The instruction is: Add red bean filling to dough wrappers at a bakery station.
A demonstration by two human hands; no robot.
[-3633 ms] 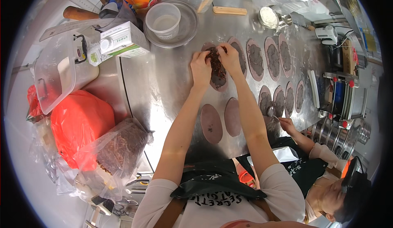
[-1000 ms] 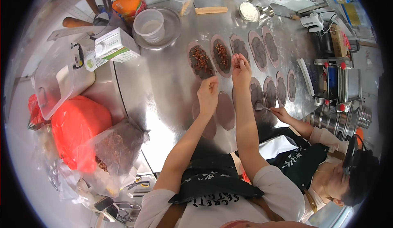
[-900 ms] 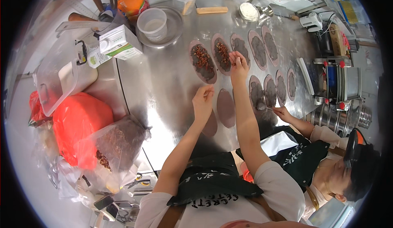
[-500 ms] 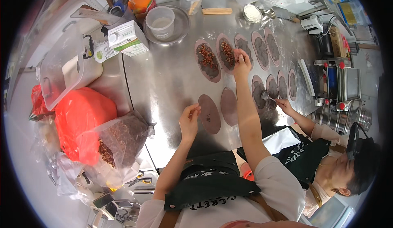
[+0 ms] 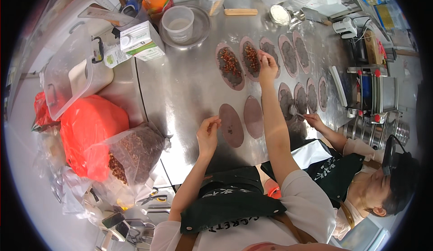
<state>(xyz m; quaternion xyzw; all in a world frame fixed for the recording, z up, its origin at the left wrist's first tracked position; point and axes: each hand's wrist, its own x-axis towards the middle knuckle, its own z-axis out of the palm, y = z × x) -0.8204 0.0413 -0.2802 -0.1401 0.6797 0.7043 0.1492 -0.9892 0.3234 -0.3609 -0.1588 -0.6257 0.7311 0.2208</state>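
My right hand (image 5: 267,64) hovers at the right side of an oval pink piece (image 5: 250,57) topped with grey paste and reddish-brown bits. Its fingertips are pinched; whatever they may hold is hidden. A similar topped oval (image 5: 229,66) lies just left. My left hand (image 5: 208,131) is lower, beside a bare pink oval (image 5: 232,129), fingers curled together, their contents unclear. Another bare oval (image 5: 253,115) lies between my forearms. Several paste-covered ovals (image 5: 288,57) lie in two rows to the right on the steel table (image 5: 176,84).
A co-worker's hand (image 5: 315,121) works a spoon (image 5: 295,111) over the lower ovals. At back left are a carton (image 5: 142,41), plastic tub (image 5: 178,23) on a round tray, and clear container (image 5: 67,79); red bag (image 5: 90,133) and bag of brown bits (image 5: 135,154) sit left. Metal equipment (image 5: 379,91) stands right.
Both hands were together over the left topped oval. My left hand has since moved down and left, my right hand rightward to the second topped oval. The co-worker's spoon shifted slightly.
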